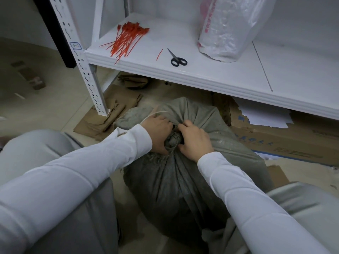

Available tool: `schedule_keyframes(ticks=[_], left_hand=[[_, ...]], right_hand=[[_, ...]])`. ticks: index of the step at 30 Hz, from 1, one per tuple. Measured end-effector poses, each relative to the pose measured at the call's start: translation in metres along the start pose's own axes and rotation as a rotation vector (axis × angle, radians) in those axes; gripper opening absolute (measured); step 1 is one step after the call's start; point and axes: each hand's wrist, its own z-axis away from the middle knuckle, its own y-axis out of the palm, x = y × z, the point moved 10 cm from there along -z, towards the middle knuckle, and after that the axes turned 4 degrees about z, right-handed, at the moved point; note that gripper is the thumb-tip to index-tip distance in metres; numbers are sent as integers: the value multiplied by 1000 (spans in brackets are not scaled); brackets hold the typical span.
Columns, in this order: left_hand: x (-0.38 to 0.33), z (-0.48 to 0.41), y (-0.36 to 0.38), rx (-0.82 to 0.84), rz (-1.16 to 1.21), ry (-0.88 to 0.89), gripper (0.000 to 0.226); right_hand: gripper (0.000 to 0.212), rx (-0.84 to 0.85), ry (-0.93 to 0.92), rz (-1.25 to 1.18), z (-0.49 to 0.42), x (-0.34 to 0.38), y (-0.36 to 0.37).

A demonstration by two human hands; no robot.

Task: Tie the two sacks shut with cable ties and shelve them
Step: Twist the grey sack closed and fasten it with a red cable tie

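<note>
A full grey woven sack (183,176) stands on the floor between my knees, its mouth gathered into a twisted neck (174,141). My left hand (157,132) grips the neck from the left, and a pale string (154,114) loops out past it. My right hand (194,140) grips the neck from the right. A bundle of red cable ties (126,39) lies on the white shelf (211,70), with one loose red tie (159,54) nearby. A plastic sack (229,28) stands on the shelf.
Black-handled scissors (177,58) lie near the shelf's front edge. The perforated white upright (88,76) stands at left. Flattened brown cardboard (113,110) and a printed carton (286,142) with white paper lie on the floor under the shelf.
</note>
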Motion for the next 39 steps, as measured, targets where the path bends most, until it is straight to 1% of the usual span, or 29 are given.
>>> schedule_keyframes(ticks=[1, 3, 5, 7, 8, 10, 12, 14, 15, 16, 18, 19, 21, 23, 24, 26, 27, 28, 30, 31, 33, 34, 35, 36, 39], left_hand=[[5, 1, 0, 20, 61, -33, 68], [16, 3, -3, 20, 102, -105, 60], [15, 5, -15, -58, 43, -141, 43], [3, 9, -19, -136, -27, -138, 26], [-3, 11, -15, -138, -44, -134, 23], [-10, 15, -2, -94, -70, -132, 24], [-10, 15, 10, -56, -71, -141, 25], [-8, 16, 27, 0, -25, -155, 23], [-10, 18, 32, 11, -59, -150, 18], [-14, 19, 35, 1, -98, -121, 11], [-20, 19, 32, -70, -106, -92, 26], [-21, 20, 28, -85, -120, -87, 26], [-24, 20, 34, 22, -84, -68, 6], [-23, 16, 42, 127, -39, -30, 17], [-20, 14, 43, 160, 16, -26, 17], [-7, 13, 48, 233, 180, -69, 12], [0, 12, 52, 267, 275, -109, 17], [6, 11, 56, 284, 371, -140, 22], [15, 10, 60, 276, 540, -204, 21], [19, 10, 62, 275, 597, -243, 32], [28, 10, 67, 288, 714, -329, 66], [31, 11, 68, 302, 783, -375, 78], [33, 11, 69, 317, 851, -402, 84], [33, 11, 72, 358, 902, -410, 86], [24, 14, 82, 445, 943, -395, 80]], right_hand=[[33, 9, 7, 4, -2, 2, 0], [33, 24, 22, 7, -6, 4, 2], [34, 17, 47, 12, -9, 5, 1], [34, -3, 58, 55, -10, 7, -1], [34, -9, 56, 89, -10, 8, -2], [33, -5, 37, 147, -10, 15, 0], [28, 13, 8, 158, -12, 22, 3], [24, 57, -35, 157, -17, 30, 6], [23, 92, -58, 162, -18, 35, 8], [23, 132, -79, 167, -19, 40, 10], [24, 199, -106, 183, -17, 47, 15], [24, 212, -112, 189, -16, 48, 16], [21, 200, -97, 165, -17, 44, 19], [16, 167, -72, 122, -18, 39, 22], [15, 155, -71, 110, -18, 38, 24], [15, 142, -78, 98, -17, 39, 27], [16, 135, -77, 94, -17, 39, 27], [17, 126, -72, 88, -17, 38, 26], [17, 108, -50, 59, -18, 34, 23], [17, 102, -42, 39, -19, 32, 22], [20, 94, -34, 12, -19, 30, 21], [22, 92, -30, 2, -18, 29, 21], [23, 88, -22, -12, -18, 27, 21], [24, 82, -13, -33, -18, 25, 20], [26, 51, 18, -144, -18, 18, 15]])
